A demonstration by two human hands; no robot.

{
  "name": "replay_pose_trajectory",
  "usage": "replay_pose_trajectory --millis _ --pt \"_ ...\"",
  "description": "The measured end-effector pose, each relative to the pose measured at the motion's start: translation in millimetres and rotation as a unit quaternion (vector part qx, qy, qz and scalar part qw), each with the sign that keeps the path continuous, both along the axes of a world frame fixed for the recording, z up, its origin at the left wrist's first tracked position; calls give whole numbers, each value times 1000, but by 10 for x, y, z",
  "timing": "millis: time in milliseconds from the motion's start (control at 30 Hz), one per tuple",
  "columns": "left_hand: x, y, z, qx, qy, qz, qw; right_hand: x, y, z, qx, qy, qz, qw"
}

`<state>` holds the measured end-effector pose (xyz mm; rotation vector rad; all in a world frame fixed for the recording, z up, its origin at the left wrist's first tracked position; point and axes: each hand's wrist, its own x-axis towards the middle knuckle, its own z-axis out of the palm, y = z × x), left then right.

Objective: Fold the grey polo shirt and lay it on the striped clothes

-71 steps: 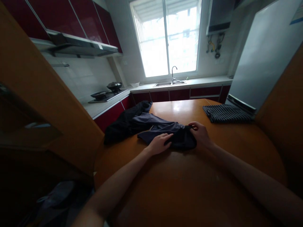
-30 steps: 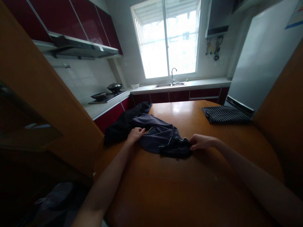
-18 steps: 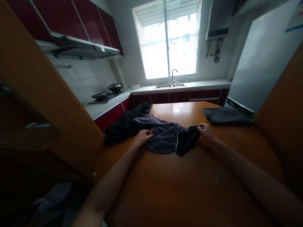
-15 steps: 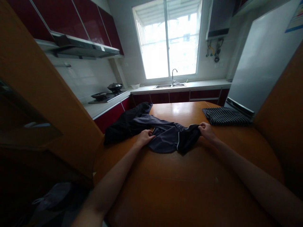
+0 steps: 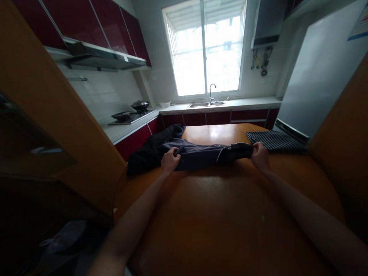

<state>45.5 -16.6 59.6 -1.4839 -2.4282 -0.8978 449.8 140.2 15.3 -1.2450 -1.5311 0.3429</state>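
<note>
A dark blue garment [image 5: 205,155] with thin white piping is stretched out flat across the round orange wooden table [image 5: 230,214]. My left hand [image 5: 170,160] grips its left end and my right hand [image 5: 259,155] grips its right end, pulling it taut between them. A black garment [image 5: 149,149] lies bunched at the table's left edge, just behind my left hand.
A folded striped cloth [image 5: 276,140] lies at the table's far right. Behind the table run a counter with a sink [image 5: 206,103] and a stove with pans [image 5: 128,114]. A grey fridge [image 5: 316,73] stands at right, a wooden panel [image 5: 43,115] at left.
Both hands took hold of the blue garment's ends and drew apart, my right hand going right and away. The crumpled garment is now spread into a long taut band.
</note>
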Motion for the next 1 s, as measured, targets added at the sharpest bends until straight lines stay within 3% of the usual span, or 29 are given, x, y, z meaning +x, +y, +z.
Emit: replay_pose_trajectory --millis 100,167,300,433,467,533,633,733,800,867,1000 --pt "-97 -43 106 8 -8 29 1000 31 -24 57 8 -42 -12 999" --pt "-146 -59 94 -57 -10 9 998 3 -40 49 1 -81 16 997" --pt "-167 -62 -75 -209 -2 -57 976 -73 -50 -31 -52 -156 147 975" --pt "-48 -35 -175 -174 39 -62 982 -86 -35 -83 -70 -163 200 964" --pt "13 -32 -169 -144 52 -91 984 -87 -39 -82 -71 -155 214 962" --pt "180 -52 -135 -83 65 -218 970 -101 -72 -66 -73 -138 248 956" --pt "521 -157 -90 -64 56 -462 883 -173 -194 -12 -81 -116 305 942" --pt "869 -288 -123 -99 80 -568 813 -282 -354 42 -109 -92 363 921" --pt "1035 -332 -188 -101 109 -571 807 -344 -430 57 -139 -78 405 901" --pt "1124 -324 -267 -91 128 -548 822 -382 -451 50 -161 -52 429 887" --pt "1129 -213 -409 -77 143 -507 847 -367 -340 -43 -124 -24 401 907"
